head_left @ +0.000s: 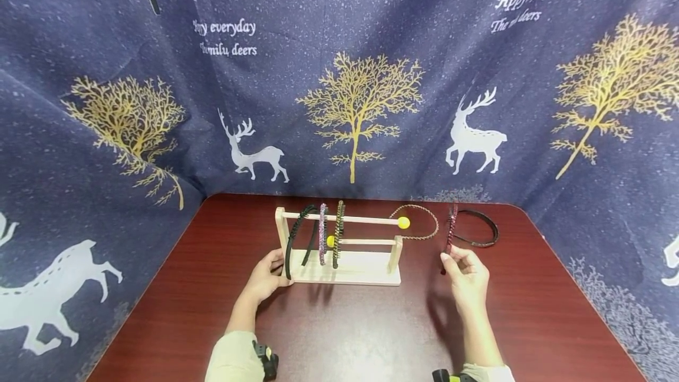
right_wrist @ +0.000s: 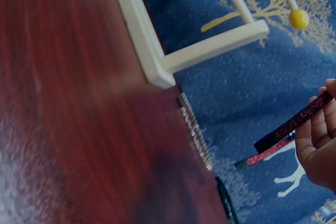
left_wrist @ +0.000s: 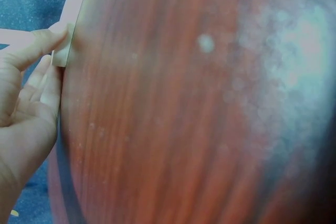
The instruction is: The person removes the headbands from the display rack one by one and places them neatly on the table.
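A pale wooden rack (head_left: 366,261) with two rods stands on the table. My left hand (head_left: 263,279) grips the left end of its base, thumb at the front corner, as the left wrist view shows too. On the longer rod hang a black headband (head_left: 292,240), a purple glittery headband (head_left: 322,237) and a dark gold beaded headband (head_left: 337,243). To the right of the rack, my right hand (head_left: 469,279) pinches a dark red glittery headband (right_wrist: 299,120) by one arm, held upright above the table.
Behind the right hand lie a gold braided headband (head_left: 437,226) and a black headband (head_left: 495,231). Yellow balls cap the longer rod (head_left: 404,223) and the shorter one (head_left: 331,241). A blue curtain (head_left: 329,134) hangs behind the red-brown table (head_left: 212,287).
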A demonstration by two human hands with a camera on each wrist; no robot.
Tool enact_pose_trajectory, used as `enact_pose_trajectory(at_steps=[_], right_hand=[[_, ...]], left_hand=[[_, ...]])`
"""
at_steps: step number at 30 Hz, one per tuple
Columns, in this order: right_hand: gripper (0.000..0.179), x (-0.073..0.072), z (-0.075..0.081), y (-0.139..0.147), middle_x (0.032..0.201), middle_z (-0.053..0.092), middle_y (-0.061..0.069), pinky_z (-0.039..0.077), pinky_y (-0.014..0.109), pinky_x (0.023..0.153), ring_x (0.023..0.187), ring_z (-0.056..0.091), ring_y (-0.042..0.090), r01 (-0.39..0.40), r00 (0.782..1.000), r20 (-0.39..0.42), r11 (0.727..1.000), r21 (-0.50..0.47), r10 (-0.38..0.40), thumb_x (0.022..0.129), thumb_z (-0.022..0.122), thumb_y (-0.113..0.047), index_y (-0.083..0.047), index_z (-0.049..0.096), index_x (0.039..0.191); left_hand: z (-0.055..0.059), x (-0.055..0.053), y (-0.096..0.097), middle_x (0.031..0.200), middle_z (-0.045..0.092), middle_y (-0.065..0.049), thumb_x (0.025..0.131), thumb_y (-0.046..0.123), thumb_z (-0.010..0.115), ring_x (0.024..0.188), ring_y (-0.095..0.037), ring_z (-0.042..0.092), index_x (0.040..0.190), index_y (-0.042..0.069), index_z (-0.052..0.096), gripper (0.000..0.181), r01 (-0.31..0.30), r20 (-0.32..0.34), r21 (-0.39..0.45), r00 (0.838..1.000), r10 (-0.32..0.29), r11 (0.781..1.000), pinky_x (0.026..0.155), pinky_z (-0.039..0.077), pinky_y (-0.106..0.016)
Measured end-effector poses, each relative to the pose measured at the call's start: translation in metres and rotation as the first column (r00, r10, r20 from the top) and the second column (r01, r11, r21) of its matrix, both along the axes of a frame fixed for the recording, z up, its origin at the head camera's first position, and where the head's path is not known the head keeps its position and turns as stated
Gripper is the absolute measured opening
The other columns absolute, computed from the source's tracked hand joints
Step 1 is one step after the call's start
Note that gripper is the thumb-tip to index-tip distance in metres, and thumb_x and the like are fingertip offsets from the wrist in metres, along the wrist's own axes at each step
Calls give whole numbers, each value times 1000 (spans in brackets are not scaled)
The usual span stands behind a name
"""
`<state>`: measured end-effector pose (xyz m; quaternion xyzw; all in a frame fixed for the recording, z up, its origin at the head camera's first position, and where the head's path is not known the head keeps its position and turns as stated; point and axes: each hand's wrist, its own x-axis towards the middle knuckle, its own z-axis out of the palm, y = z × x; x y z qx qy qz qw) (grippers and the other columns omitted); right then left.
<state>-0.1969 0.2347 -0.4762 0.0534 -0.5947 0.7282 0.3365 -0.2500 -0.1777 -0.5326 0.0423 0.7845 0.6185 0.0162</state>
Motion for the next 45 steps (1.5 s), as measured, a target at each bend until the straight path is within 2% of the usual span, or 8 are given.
enact_pose_trajectory(at_steps=[5, 11, 17, 22, 30, 34, 38, 45], right_hand=[[14, 5, 3, -1, 76, 66, -3, 46, 12, 51, 64, 57, 5, 105, 965, 230, 990, 98, -126, 78, 68, 9, 16, 61, 88], [9, 6, -5, 5, 88, 68, 1, 48, 10, 66, 76, 59, 1, 109, 949, 255, 950, 292, -188, 76, 69, 11, 12, 63, 83], [10, 4, -16, 13, 89, 69, 13, 45, 8, 66, 76, 57, -2, 90, 937, 239, 838, 539, -255, 75, 72, 5, 2, 68, 83], [12, 3, -24, 20, 82, 69, 9, 43, 7, 63, 73, 58, 3, 96, 943, 178, 742, 664, -281, 72, 75, 4, -2, 70, 81], [14, 1, -29, 29, 87, 69, 4, 47, 21, 71, 87, 61, 24, -54, 929, 276, 647, 760, -246, 73, 76, -3, -8, 72, 86], [14, -4, -29, 31, 90, 69, 5, 49, 34, 75, 91, 60, 25, -168, 907, 372, 644, 746, -195, 74, 75, -5, -8, 73, 87], [13, -9, -28, 34, 88, 69, 4, 49, 33, 78, 92, 60, 23, -264, 885, 448, 653, 710, -130, 72, 75, -4, -8, 74, 85], [13, -19, -31, 37, 74, 66, 9, 46, 23, 49, 56, 55, 12, -419, 837, 547, 663, 620, 18, 72, 73, 1, 0, 72, 85]], left_hand=[[0, 2, 0, 126, 47, -28, 59, -17, 75, 119, -40, 44, 130, -9, 43, 78, -1, 2, 14, 1000, 1, 1000, 100, 39, -40], [1, 1, 0, 124, 49, -24, 58, -19, 73, 118, -37, 46, 129, -6, 45, 77, -10, 5, 4, 1000, 10, 1000, 100, 40, -38], [0, 0, 0, 124, 49, -22, 59, -19, 73, 119, -36, 46, 130, -4, 45, 77, 0, -2, 2, 1000, 0, 1000, 100, 40, -37], [-1, 1, -1, 124, 49, -24, 59, -19, 73, 118, -37, 46, 129, -6, 45, 76, -3, -8, -6, 1000, 3, 1000, 99, 41, -37], [-2, 1, -1, 123, 49, -22, 59, -18, 74, 118, -35, 46, 128, -4, 47, 76, -14, 1, -5, 1000, 14, 1000, 99, 40, -36], [-1, 1, -1, 123, 49, -22, 59, -19, 73, 118, -37, 46, 128, -5, 47, 75, -13, -4, -7, 1000, 13, 1000, 99, 41, -37], [0, 2, -1, 122, 50, -22, 59, -18, 74, 118, -37, 46, 128, -4, 48, 75, -13, -9, -6, 1000, 13, 1000, 99, 41, -38], [4, 4, 1, 122, 49, -23, 59, -19, 72, 118, -40, 45, 127, -5, 48, 74, 4, -27, 8, 1000, -4, 1000, 100, 39, -42]])
